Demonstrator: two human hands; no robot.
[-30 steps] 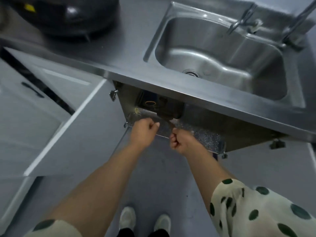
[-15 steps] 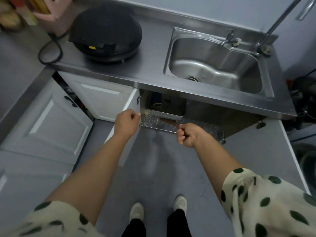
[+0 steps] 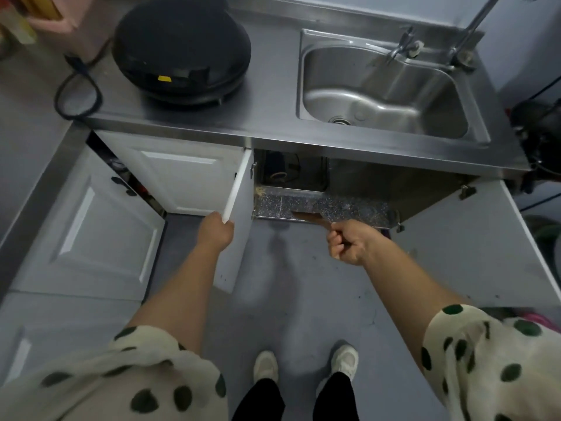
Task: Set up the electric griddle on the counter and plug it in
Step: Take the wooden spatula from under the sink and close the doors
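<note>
The round black electric griddle point(image 3: 182, 47) sits with its lid down on the steel counter point(image 3: 267, 117), left of the sink. Its black cord point(image 3: 77, 95) loops off the counter's left end toward a pink object point(image 3: 60, 22) at the back. My left hand point(image 3: 215, 232) grips the front edge of the white cabinet door point(image 3: 236, 183) below the counter. My right hand point(image 3: 349, 243) is a closed fist just in front of the open cabinet's speckled floor point(image 3: 349, 211). A thin brown thing point(image 3: 306, 217) lies between fist and floor; I cannot tell whether it is held.
The steel sink point(image 3: 385, 86) with its tap point(image 3: 403, 47) fills the counter's right half. The right cabinet door point(image 3: 473, 244) stands wide open. A dark object point(image 3: 279, 168) sits inside the cabinet. More white doors point(image 3: 100, 226) are at the left. My feet stand on grey floor point(image 3: 291, 284).
The view has pulled back and up from the cabinet. My left hand went from the cabinet floor to the left door's edge, and my right fist drew back from the opening.
</note>
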